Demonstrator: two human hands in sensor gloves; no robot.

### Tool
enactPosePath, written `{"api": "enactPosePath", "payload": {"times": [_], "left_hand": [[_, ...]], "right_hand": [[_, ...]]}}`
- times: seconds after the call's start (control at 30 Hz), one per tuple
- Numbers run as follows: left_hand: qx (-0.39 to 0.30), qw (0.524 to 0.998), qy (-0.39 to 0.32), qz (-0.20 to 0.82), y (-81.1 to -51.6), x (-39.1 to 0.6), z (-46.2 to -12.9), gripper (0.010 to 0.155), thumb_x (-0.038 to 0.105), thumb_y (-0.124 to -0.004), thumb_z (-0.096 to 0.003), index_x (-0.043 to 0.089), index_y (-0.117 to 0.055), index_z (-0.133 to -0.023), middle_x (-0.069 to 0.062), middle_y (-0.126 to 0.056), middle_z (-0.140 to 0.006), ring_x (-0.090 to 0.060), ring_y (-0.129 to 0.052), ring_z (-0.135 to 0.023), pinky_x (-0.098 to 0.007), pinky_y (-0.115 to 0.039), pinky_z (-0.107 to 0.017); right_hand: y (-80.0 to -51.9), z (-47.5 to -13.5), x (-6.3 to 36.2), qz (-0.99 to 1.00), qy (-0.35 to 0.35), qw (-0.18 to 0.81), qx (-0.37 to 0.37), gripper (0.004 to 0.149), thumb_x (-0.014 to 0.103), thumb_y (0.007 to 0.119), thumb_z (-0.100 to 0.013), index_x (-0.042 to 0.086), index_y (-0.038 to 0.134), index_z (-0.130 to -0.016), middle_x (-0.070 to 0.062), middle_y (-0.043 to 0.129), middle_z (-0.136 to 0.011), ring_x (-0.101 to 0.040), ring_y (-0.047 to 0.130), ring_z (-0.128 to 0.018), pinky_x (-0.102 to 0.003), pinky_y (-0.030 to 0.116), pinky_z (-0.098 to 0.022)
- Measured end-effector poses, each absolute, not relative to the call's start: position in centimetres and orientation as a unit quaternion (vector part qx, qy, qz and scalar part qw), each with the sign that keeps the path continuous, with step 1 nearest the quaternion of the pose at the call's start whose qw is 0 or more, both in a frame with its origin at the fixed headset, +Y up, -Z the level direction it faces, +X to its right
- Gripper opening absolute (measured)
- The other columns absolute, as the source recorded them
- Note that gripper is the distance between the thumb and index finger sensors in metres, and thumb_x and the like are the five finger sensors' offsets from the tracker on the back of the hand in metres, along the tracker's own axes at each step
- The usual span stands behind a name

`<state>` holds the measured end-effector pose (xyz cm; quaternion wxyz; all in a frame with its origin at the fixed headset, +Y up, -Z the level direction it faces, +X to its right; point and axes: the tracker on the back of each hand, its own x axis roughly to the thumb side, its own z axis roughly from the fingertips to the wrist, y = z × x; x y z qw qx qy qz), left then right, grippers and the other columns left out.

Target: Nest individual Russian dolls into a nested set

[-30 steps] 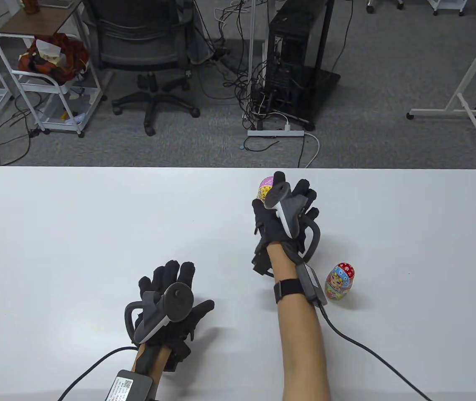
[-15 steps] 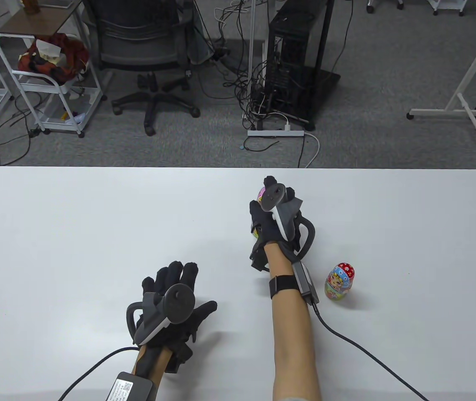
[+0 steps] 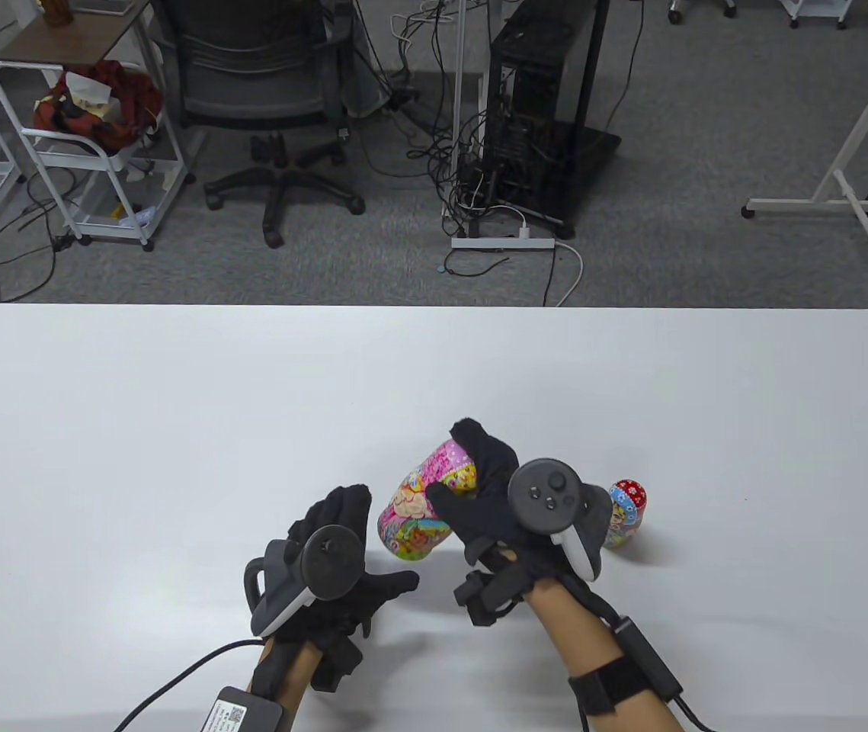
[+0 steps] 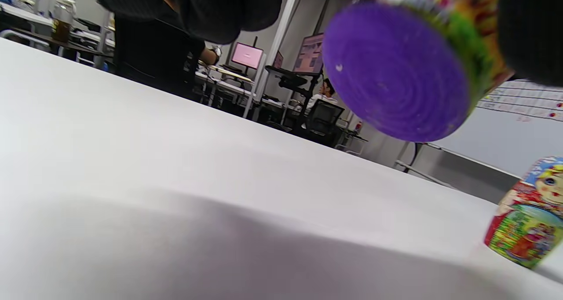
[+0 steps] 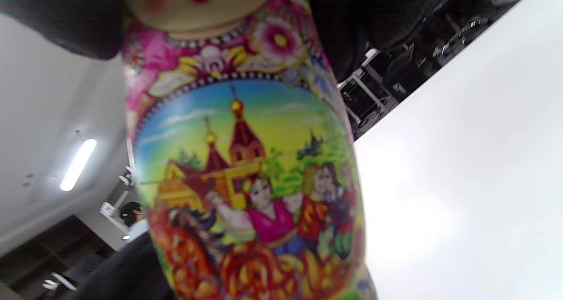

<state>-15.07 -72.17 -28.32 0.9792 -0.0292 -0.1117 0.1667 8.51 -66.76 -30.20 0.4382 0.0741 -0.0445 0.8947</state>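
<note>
Left hand [image 3: 334,564] hovers low over the near part of the table [image 3: 136,427], fingers spread and apart, gripping nothing; its fingertips lie just beside the base of the large doll. Right hand [image 3: 494,503] grips the large pink nesting doll [image 3: 426,507] around its upper half, fingers wrapped on the head end, the doll tilted and lifted off the surface. Left wrist view shows its flat, round purple base [image 4: 393,71] clear of the tabletop. The body is glossy, rounded, painted with a floral and village scene. A smaller red-topped doll [image 3: 626,512] stands upright just right of the right hand. Smooth white tabletop lies open to the left and beyond, up to the rounded far edge.
</note>
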Motion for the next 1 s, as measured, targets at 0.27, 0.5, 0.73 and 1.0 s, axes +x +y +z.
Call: {"api": "enactPosePath", "payload": {"times": [0.27, 0.5, 0.73, 1.0], "left_hand": [[-0.020, 0.966, -0.154, 0.204, -72.0, -13.7, -27.4, 0.125, 0.085, -0.084, -0.0215, 0.016, -0.030, -0.110, -0.016, -0.058, -0.114, -0.036, -0.076, -0.102, -0.059, -0.070, -0.070], [-0.013, 0.957, -0.184, 0.226, -72.2, -13.8, -27.5, 0.115, 0.076, -0.095, -0.0230, 0.016, -0.043, -0.106, -0.006, -0.076, -0.103, -0.026, -0.093, -0.089, -0.052, -0.080, -0.065], [0.003, 0.980, -0.148, 0.133, -72.1, -13.6, -27.3, 0.115, 0.077, -0.096, -0.0238, 0.012, -0.047, -0.105, -0.010, -0.082, -0.095, -0.018, -0.099, -0.066, -0.051, -0.081, -0.060], [0.032, 0.987, -0.078, 0.137, -72.6, -16.5, -28.0, 0.115, 0.078, -0.094, -0.0245, 0.015, -0.042, -0.106, -0.006, -0.078, -0.099, -0.020, -0.097, -0.075, -0.050, -0.081, -0.062]], "right_hand": [[-69.1, -28.1, 10.5, 0.840, -0.041, 0.533, 0.097, 0.085, 0.065, 0.082, -0.039, 0.040, 0.031, -0.101, -0.017, 0.053, -0.105, -0.035, 0.082, -0.085, -0.052, 0.069, -0.066], [-70.2, -28.1, 10.8, 0.841, -0.028, 0.530, 0.108, 0.091, 0.067, 0.082, -0.036, 0.028, 0.033, -0.102, -0.016, 0.056, -0.103, -0.033, 0.086, -0.083, -0.051, 0.072, -0.065], [-69.3, -27.0, 9.5, 0.867, -0.084, 0.481, 0.095, 0.093, 0.060, 0.085, -0.038, 0.020, 0.030, -0.101, -0.021, 0.052, -0.102, -0.038, 0.082, -0.084, -0.054, 0.069, -0.067], [-66.9, -27.5, 9.7, 0.917, -0.177, 0.341, 0.110, 0.090, 0.064, 0.077, -0.044, 0.028, 0.017, -0.101, -0.014, 0.039, -0.108, -0.034, 0.072, -0.092, -0.055, 0.061, -0.071]]}}
